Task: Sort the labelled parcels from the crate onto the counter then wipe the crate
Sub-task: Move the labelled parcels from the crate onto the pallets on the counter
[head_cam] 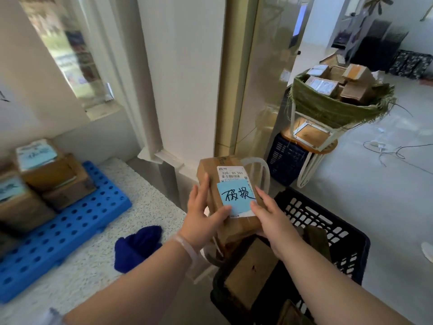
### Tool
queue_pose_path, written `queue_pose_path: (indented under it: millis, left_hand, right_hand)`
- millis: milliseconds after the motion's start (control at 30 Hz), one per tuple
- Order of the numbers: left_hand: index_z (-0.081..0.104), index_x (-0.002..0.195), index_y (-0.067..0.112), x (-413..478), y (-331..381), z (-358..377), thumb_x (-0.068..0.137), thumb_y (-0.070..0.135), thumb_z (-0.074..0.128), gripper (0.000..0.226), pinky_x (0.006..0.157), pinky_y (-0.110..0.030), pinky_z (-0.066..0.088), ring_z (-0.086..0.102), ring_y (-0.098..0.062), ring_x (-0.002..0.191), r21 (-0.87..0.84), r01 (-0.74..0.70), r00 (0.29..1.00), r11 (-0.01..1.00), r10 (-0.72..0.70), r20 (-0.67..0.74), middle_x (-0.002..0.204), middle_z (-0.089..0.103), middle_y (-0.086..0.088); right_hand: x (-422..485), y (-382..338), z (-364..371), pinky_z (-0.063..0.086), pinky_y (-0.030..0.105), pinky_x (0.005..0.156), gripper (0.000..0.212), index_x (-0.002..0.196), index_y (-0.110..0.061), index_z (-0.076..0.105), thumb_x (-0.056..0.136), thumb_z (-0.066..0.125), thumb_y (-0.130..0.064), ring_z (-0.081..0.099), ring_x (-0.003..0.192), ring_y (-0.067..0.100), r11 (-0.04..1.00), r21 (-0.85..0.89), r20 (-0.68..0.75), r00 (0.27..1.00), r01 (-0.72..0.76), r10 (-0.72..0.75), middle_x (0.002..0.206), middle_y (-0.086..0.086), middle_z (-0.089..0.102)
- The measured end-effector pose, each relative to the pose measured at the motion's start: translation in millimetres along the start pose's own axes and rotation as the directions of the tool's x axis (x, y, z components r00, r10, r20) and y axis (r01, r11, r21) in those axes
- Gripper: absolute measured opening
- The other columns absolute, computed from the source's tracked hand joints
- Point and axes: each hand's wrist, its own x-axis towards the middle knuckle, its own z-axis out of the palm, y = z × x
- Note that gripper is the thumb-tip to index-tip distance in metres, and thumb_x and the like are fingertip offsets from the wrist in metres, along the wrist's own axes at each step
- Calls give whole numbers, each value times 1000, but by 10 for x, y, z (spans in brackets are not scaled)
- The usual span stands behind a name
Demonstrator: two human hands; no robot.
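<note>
1. The left hand (pixel 203 221) and the right hand (pixel 271 222) hold a brown cardboard parcel (pixel 210 170) up in the air, over the edge of the black plastic crate (pixel 328 221).
2. The fingers and thumbs of both hands grip its sides.
3. A blue paper note (pixel 235 197) with black writing is stuck on its front.
4. More brown parcels (pixel 250 270) lie in the crate.
5. A dark blue cloth (pixel 138 247) lies on the speckled worktop (pixel 140 195), near a blue plastic board with holes (pixel 65 233) that carries other parcels (pixel 51 177).

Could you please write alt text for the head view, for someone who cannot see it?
Left hand and right hand hold a cardboard parcel with a blue handwritten note above a black crate. A blue cloth lies on the counter alongside.
</note>
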Motion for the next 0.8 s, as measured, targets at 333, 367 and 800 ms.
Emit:
queue_pose_path:
  millis: [333, 367, 800]
  left_hand:
    - [9, 127, 82, -450, -186, -1216, 63, 52, 72, 94, 109, -46, 41, 40, -18, 136, 195, 33, 989, 980, -5, -146, 150, 30, 11]
    - [8, 128, 81, -491, -209, -1354, 63, 54, 71, 95, 109, -46, 42, 40, -18, 136, 205, 44, 987, 978, -10, -161, 151, 29, 10]
    - [7, 142, 64, -1080, -794, -2816, 56, 60, 74, 109, 107, -42, 44, 46, -12, 129, 84, 211, 862, 974, -145, -486, 143, 40, 11]
  right_hand:
    - [-18, -147, 1375, 42, 32, 101, 58, 145, -62, 15, 103, 45, -35, 44, 119, 6, 932, -270, 346, 927, 244, -142, 139, -13, 41]
    - [-11, -157, 1526, 43, 27, 97, 58, 144, -63, 15, 103, 45, -36, 45, 119, 6, 916, -295, 381, 912, 273, -149, 140, -12, 39]
    - [2, -16, 3370, 47, 13, 77, 58, 148, -54, 23, 102, 50, -32, 48, 118, 7, 840, -409, 635, 772, 356, -18, 138, -6, 38]
